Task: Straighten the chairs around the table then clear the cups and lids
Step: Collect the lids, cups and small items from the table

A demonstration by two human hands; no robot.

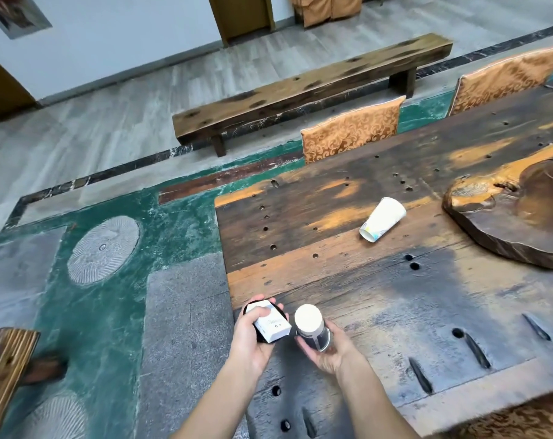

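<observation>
Over the near corner of the desk (379, 305), the left hand (253, 340) wraps a white box with black lids beneath; the right hand (327, 351) clasps a clear cup (311, 327). Farther along the desk, a paper cup (383, 223) lies tipped beside a wooden slab (506, 217).

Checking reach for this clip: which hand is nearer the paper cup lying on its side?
Right. The right hand, gripping a clear cup, sits below the paper cup; the left hand, holding a white box, is farther left.

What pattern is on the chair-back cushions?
Orange-gold swirling scroll pattern on the chair-back cushions, clearest in the head view.
</observation>
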